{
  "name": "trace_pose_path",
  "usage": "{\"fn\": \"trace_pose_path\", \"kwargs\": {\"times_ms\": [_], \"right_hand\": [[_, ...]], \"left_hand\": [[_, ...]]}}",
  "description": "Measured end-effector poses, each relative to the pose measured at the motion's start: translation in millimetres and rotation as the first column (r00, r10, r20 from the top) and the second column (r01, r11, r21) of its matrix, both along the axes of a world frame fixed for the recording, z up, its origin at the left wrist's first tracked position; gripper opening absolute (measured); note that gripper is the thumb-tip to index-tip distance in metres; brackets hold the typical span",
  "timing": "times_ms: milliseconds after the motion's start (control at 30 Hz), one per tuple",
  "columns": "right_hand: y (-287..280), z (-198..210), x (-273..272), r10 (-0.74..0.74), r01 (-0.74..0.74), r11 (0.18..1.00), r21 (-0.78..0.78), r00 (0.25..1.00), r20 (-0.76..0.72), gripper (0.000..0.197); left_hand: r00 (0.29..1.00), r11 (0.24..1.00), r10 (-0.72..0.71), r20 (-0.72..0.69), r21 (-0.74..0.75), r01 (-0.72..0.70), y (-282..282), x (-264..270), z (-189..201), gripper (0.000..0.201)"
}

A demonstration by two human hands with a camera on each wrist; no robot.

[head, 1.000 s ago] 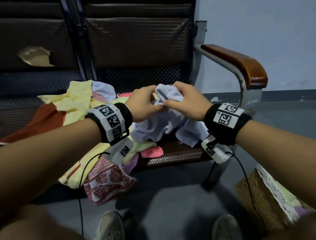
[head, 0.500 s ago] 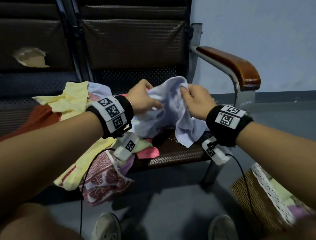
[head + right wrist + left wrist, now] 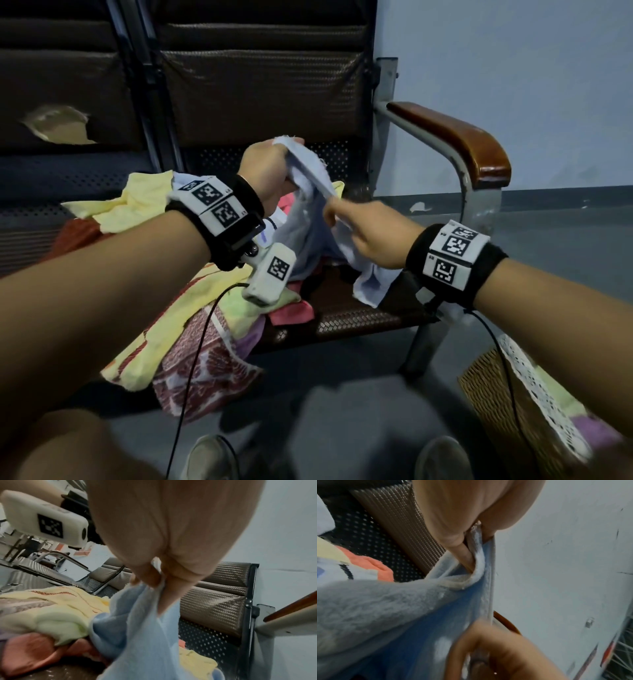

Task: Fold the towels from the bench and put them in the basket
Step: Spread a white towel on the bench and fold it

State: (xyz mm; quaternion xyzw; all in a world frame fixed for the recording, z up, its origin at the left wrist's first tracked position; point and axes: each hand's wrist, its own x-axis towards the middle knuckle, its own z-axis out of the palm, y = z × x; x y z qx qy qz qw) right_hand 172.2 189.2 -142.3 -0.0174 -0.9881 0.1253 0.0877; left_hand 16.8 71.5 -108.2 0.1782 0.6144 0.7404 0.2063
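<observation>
Head view, frame centre: your two hands, left hand (image 3: 265, 171) and right hand (image 3: 368, 233), each pinch one pale blue towel (image 3: 308, 219) stretched between them.

Bare seat of the bench (image 3: 359, 318) lies open on the right, betw. the towel pile (image 3: 178, 308) and the armrest (image 3: 455, 137); the pile crowds the whole left side and hangs over the front edge; backrest (image 3: 260, 89) closes off the rear. The armrest w/ its metal post walls the right end; floor (image 3: 346, 394) in front is open down to the shoes; the basket (image 3: 493, 387) sits low right, beside the bench leg, mouth open from above, some cloth already inside
</observation>
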Motion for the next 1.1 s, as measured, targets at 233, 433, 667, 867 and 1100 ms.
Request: {"fn": "trace_pose_path", "kwargs": {"times_ms": [233, 433, 667, 867, 1100], "right_hand": [[9.6, -4.8, -7.9, -0.321, 0.342, 0.925, -0.168, 0.937, 0.141, 0.039], [-17.7, -4.6, -25.5, -0.336, 0.282, 0.848, -0.448, 0.941, -0.044, 0.042], [-18.7, -4.7, -38.2, -0.465, 0.402, 0.822, -0.404, 0.883, -0.068, 0.056], [-17.7, -3.5, -42.9, -0.544, 0.482, 0.835, -0.267, 0.797, -0.264, 0.032], [-2.0, -0.2, -39.1, -0.606, 0.329, 0.666, -0.67, 0.762, -0.229, 0.037]], "left_hand": [[0.892, 0.949, 0.008, -0.451, -0.277, -0.149, -0.6, 6.6, -3.8, 0.029], [0.978, 0.988, -0.05, -0.202, -0.155, 0.018, -7.5, 19.1, 1.4, 0.033], [0.995, 0.995, -0.083, -0.059, -0.059, 0.08, -4.6, 36.2, 14.9, 0.015], [0.981, 0.989, -0.108, -0.16, -0.116, 0.09, -1.3, 34.8, 23.2, 0.019], [0.932, 0.983, 0.04, -0.36, -0.155, -0.102, -6.0, 17.8, 6.4, 0.028]]}}
